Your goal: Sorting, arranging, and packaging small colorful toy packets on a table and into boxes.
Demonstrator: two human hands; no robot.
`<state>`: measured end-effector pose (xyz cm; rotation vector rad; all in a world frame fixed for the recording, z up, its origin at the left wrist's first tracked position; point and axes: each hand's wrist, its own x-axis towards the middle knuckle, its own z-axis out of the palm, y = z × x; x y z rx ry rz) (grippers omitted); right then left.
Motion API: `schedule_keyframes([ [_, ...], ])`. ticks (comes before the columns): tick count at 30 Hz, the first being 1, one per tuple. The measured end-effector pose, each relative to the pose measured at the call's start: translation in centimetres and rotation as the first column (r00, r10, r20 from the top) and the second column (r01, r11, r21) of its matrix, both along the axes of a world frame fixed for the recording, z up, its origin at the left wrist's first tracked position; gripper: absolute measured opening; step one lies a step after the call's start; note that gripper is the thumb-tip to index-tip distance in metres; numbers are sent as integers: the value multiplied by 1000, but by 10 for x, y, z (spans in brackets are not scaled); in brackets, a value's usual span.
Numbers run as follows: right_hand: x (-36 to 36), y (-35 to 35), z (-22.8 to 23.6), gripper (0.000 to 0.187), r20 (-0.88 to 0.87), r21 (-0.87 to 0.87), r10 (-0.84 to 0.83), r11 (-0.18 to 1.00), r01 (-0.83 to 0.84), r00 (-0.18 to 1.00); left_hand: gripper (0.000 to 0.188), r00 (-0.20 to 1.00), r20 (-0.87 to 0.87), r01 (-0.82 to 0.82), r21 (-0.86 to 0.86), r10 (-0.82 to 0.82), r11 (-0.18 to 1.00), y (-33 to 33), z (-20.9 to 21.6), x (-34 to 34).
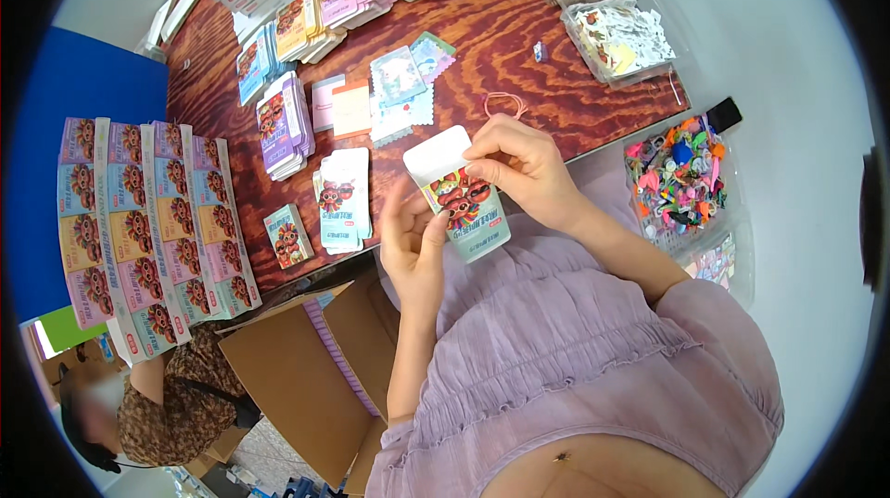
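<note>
Near the lap, hands: left hand [414, 236] pinches the lower-left edge of the small packet [461, 194]; right hand [522, 169] grips its upper-right edge, fingers curled over the top.
Packet position: held in the air between both hands, above the table edge [593, 147], white flap open at top.
Packet handling: likely light, thin printed card or film; flexes easily, probably creases if squeezed mid-face. Glossy, so could slip.
Grip point: side edges or the folded flap, not the printed face.
Cardboard box [306, 377]: open, brown corrugated, below the left forearm, stiff walls.
Packet stack [341, 198]: same kind, flat, just left of the left hand on the wood.
Strip sheets [148, 229]: joined packets in rows, overhanging the table's left end.
Table top: dark red wood grain, smooth.
Rubber band [505, 105]: pink loop, soft, beyond the right hand.
Clear tray [681, 178]: small bright plastic pieces, right side.
Far trays [616, 34]: clear, with paper cut-outs.
</note>
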<state>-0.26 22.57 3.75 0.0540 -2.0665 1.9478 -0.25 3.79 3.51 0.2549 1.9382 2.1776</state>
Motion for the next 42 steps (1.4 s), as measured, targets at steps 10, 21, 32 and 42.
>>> schedule_keyframes([
  [10,6,-1,13,6,89,-135,133,984,-120,987,39,988,-103,88,-215,-112,973,-14,3,-1],
  [21,9,7,0,7,230,-175,289,952,-253,929,60,987,-39,142,-215,-154,966,-9,-6,-1],
  [32,5,22,-2,7,304,-156,366,930,-333,880,67,979,9,201,-183,-203,962,-10,-5,0],
  [42,22,13,-7,19,-33,394,239,895,-207,971,53,953,-67,252,-373,-297,893,-18,-5,-8],
])
